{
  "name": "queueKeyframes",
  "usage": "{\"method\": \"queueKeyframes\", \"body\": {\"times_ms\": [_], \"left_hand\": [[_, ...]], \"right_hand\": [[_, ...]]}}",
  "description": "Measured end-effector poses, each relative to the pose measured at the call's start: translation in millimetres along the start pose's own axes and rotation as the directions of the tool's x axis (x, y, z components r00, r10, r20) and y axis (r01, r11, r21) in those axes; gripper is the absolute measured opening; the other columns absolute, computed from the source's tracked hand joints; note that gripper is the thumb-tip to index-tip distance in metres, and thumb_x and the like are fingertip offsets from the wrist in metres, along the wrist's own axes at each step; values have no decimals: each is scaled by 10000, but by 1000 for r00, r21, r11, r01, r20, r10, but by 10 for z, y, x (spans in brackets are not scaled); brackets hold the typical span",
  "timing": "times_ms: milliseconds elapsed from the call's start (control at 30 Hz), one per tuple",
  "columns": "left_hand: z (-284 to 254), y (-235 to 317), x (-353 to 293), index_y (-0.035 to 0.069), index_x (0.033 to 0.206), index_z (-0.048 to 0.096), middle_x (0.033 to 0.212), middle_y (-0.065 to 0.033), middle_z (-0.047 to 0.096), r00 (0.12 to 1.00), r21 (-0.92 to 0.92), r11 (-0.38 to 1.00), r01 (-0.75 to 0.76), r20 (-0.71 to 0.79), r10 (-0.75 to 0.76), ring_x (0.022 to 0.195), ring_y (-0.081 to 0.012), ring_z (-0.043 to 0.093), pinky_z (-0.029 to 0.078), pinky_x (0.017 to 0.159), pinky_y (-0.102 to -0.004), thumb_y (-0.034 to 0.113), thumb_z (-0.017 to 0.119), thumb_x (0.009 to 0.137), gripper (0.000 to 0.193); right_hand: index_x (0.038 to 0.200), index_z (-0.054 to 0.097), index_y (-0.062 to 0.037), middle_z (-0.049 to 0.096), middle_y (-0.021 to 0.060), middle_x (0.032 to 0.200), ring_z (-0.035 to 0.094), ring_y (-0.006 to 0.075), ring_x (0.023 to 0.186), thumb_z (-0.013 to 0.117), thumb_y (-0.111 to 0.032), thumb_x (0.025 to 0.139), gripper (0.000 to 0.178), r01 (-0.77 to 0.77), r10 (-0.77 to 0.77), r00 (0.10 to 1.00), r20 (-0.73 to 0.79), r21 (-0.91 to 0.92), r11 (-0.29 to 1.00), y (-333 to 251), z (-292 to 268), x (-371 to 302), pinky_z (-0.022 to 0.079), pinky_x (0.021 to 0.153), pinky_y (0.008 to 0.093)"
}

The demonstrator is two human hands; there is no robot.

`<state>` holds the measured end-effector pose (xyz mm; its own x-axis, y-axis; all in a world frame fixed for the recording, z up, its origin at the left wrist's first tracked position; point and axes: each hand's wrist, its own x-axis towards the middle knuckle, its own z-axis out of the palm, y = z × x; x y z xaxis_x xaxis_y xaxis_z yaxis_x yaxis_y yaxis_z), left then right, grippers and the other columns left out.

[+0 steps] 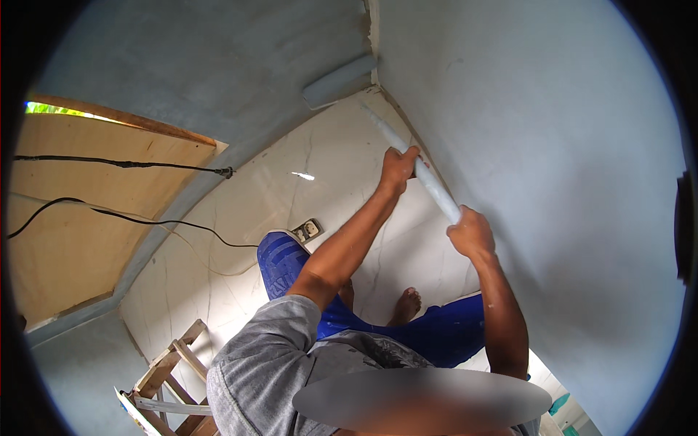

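Both my hands grip the pale pole of a paint roller. My left hand (399,168) is wrapped round the middle of the pole (434,187). Lower down, my right hand (472,234) closes over the pole's near end. The pole slants away to the far left, toward the corner of the room. There the grey-blue roller head (340,81) lies against the far wall, low down, just above the floor. Its colour nearly matches the grey-blue wall (240,65) behind it.
A light grey-blue wall (560,145) rises close on the right. On the white marbled floor (247,189) lies a power socket block (307,230) by my left knee. Black cables (145,165) cross a plywood panel (94,174) at left. A wooden ladder (171,374) stands at lower left.
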<state>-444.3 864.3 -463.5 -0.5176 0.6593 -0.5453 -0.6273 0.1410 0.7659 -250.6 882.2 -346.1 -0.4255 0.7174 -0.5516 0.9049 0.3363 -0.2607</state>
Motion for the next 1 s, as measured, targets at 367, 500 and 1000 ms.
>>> {"method": "queueKeyframes", "body": {"times_ms": [367,500,1000], "left_hand": [[-51,-110,314,-90,835,553,736,-157,605,997,-44,999,11,-70,-14,619,-289,666,567,573,-393,145,606,879,245],[-24,-64,367,-97,839,552,748,-160,611,995,-85,995,58,-77,-64,630,-287,669,564,575,-390,149,617,875,256],[-3,-137,208,-70,801,565,726,-156,614,1000,-22,1000,-1,-28,1,634,-285,670,574,588,-402,157,615,879,245]], "right_hand": [[1078,640,7,673,237,1031,646,403,982,570,-89,797,305,-18,18,1000,23,11,1000,-86,-26,295,512,877,461],[1086,638,-6,678,217,1046,654,383,993,551,-93,818,294,-21,22,999,46,-24,999,-98,-80,358,523,873,455],[1099,630,-11,682,220,1026,663,384,972,562,-130,838,295,8,-9,1000,29,14,1000,67,102,255,528,856,468]]}}
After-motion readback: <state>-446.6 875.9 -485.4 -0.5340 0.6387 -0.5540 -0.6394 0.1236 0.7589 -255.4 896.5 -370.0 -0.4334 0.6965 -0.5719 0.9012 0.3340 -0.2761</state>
